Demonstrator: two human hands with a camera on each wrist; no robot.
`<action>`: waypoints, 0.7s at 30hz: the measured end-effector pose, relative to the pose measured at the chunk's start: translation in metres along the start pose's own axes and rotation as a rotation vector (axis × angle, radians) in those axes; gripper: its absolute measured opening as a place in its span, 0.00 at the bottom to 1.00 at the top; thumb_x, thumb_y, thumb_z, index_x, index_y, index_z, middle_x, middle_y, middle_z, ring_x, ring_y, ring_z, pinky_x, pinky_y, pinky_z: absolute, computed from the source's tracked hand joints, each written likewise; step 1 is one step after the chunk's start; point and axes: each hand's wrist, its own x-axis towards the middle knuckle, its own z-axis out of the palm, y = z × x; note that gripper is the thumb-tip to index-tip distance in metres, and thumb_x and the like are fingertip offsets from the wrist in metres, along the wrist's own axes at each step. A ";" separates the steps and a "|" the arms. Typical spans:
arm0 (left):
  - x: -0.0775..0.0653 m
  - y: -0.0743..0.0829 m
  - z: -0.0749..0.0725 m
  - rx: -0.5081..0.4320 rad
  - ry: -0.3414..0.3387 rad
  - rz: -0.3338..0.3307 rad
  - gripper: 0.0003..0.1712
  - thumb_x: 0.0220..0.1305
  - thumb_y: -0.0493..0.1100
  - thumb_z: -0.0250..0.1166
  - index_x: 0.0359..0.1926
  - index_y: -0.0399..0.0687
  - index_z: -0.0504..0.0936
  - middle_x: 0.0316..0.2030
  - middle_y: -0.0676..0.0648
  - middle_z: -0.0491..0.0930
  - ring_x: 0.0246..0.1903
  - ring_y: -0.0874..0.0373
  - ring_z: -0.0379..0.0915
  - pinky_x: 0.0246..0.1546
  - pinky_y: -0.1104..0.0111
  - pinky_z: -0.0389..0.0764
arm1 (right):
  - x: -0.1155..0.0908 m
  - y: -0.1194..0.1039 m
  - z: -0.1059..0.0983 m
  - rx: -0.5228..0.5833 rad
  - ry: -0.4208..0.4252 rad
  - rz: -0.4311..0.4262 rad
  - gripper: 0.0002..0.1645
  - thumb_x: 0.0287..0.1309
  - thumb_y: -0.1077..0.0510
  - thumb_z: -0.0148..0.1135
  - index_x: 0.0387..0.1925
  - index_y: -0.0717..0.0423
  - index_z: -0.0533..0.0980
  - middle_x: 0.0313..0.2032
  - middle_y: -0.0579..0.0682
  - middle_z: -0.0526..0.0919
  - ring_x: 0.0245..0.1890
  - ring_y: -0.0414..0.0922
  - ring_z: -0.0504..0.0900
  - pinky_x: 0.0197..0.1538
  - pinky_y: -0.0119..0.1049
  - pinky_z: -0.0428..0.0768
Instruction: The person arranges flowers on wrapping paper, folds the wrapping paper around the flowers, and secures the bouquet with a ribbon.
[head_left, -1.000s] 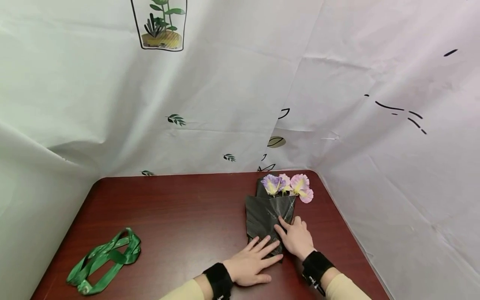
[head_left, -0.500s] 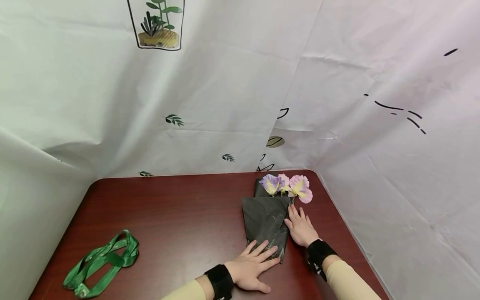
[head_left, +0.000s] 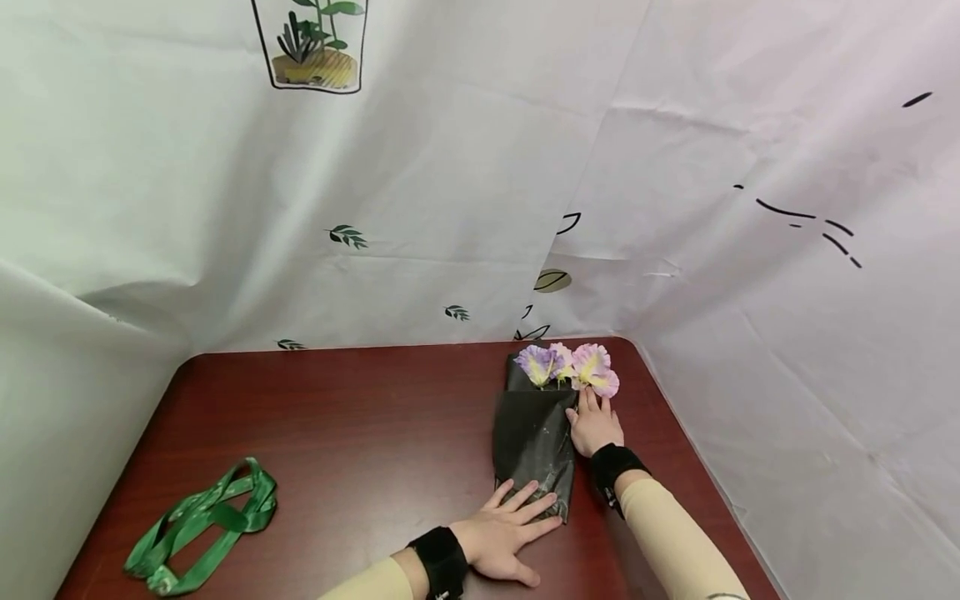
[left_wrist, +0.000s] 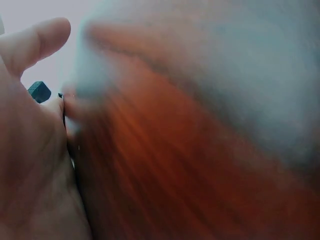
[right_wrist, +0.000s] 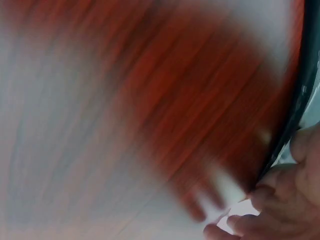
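A bouquet in black wrapping paper [head_left: 528, 425] lies on the table's right side. Purple and pink flowers [head_left: 592, 365] stick out of its far end. Across the narrow near end, my left hand [head_left: 498, 537] rests flat with the fingers spread. My right hand [head_left: 596, 429] lies along the wrap's right edge, fingers extended with their tips just below the pink flower. In the right wrist view, the dark paper edge [right_wrist: 295, 110] runs down to the fingers of that hand [right_wrist: 285, 205]. The left wrist view shows the palm and thumb of my left hand [left_wrist: 30, 150] over the wood.
A loosely coiled green ribbon [head_left: 232, 518] lies at the left front of the reddish-brown table [head_left: 360, 417]. White printed fabric [head_left: 450, 167] hangs behind the table and along both sides.
My right hand has moved from the wrap's middle to its right edge, then up toward the flowers. The paper's right side now lies folded narrower. My left hand stays in place.
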 end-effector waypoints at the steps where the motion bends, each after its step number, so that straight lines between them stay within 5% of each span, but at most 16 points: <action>1: 0.000 0.000 0.000 0.004 0.002 0.000 0.48 0.79 0.75 0.58 0.90 0.70 0.57 0.90 0.58 0.44 0.89 0.54 0.34 0.85 0.48 0.49 | -0.002 0.003 0.006 0.012 0.014 -0.006 0.40 0.90 0.47 0.44 0.83 0.76 0.57 0.83 0.73 0.59 0.82 0.78 0.52 0.77 0.76 0.60; 7: 0.002 -0.003 0.002 -0.001 -0.007 -0.008 0.48 0.79 0.76 0.58 0.91 0.70 0.56 0.90 0.59 0.43 0.89 0.55 0.33 0.85 0.47 0.47 | -0.047 -0.006 0.013 0.040 -0.015 -0.066 0.43 0.92 0.44 0.40 0.85 0.76 0.53 0.85 0.74 0.52 0.84 0.77 0.49 0.77 0.78 0.57; 14: 0.003 -0.001 -0.001 -0.019 -0.020 -0.026 0.50 0.78 0.76 0.59 0.91 0.71 0.54 0.91 0.59 0.39 0.89 0.56 0.31 0.86 0.48 0.45 | -0.114 -0.036 -0.006 0.058 -0.164 -0.135 0.41 0.88 0.52 0.53 0.84 0.76 0.55 0.85 0.73 0.54 0.84 0.75 0.52 0.78 0.77 0.57; 21: 0.002 -0.002 -0.001 -0.071 -0.039 -0.021 0.51 0.77 0.74 0.63 0.91 0.70 0.54 0.91 0.60 0.38 0.89 0.56 0.30 0.86 0.47 0.43 | -0.123 -0.033 -0.007 0.036 -0.207 -0.158 0.41 0.89 0.52 0.53 0.86 0.71 0.54 0.87 0.69 0.52 0.86 0.71 0.52 0.80 0.75 0.55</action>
